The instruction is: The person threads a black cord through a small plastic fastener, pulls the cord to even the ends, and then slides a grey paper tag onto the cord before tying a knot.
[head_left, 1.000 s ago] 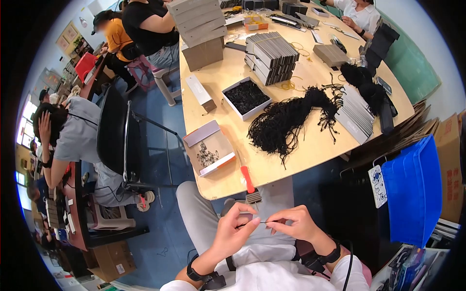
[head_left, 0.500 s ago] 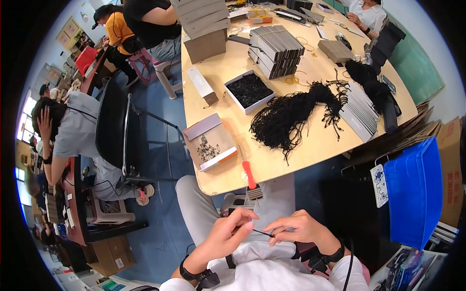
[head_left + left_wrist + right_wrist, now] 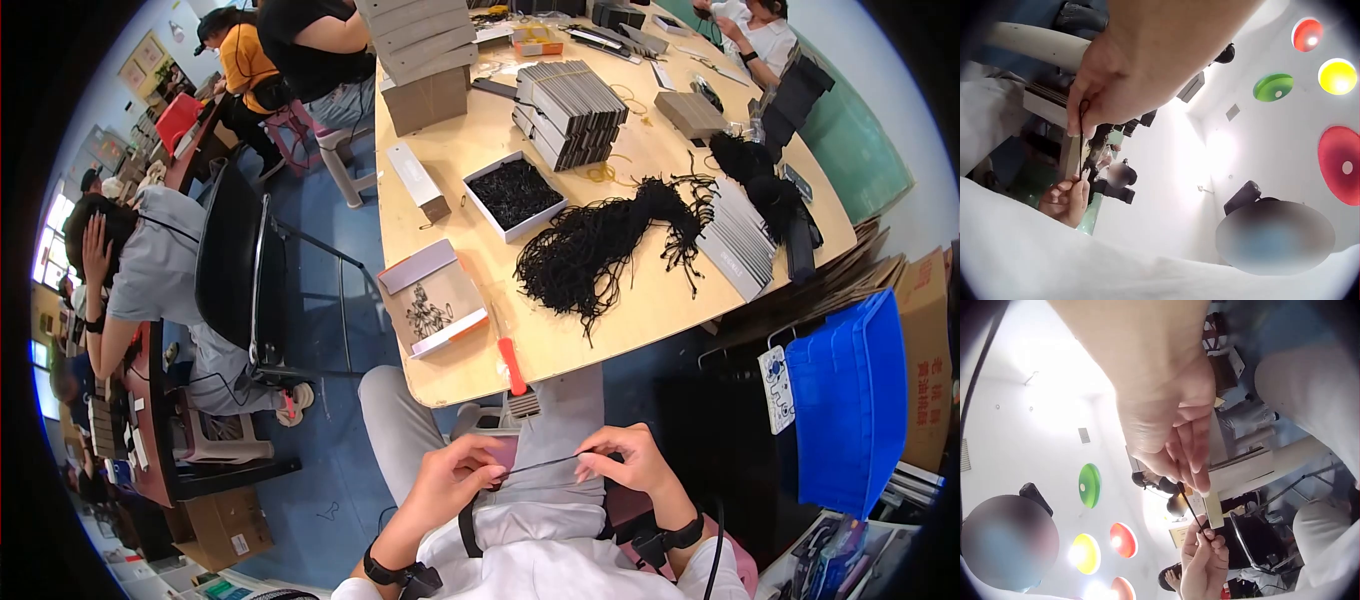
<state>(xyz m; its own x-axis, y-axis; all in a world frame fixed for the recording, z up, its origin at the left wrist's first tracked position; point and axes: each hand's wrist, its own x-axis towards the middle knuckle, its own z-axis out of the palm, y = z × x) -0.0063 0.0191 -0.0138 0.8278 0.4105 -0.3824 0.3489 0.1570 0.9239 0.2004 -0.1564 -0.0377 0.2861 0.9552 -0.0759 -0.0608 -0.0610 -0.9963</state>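
Because the black cord is thin and limp, it is probably held at two places so that it does not sag. It is stretched almost straight between the two hands, above the lap, at the lower middle of the head view. The left hand pinches it with thumb and forefinger, with no clear gap between these fingers; in the left wrist view a small loop of the cord shows at them. The right hand pinches the other part between its fingertips, while its remaining fingers are only lightly bent, perhaps because so fine a thing needs little force.

On the surface, a thick bundle of black cords lies right of the frame's centre, within easy reach, I suppose. To its left, the open box holds small metal pieces, and the white box above holds small black pieces; their walls presumably prevent scattering. The red-handled tool lies at the near edge, its handle on the surface and its other end past the edge, maybe for quick taking.
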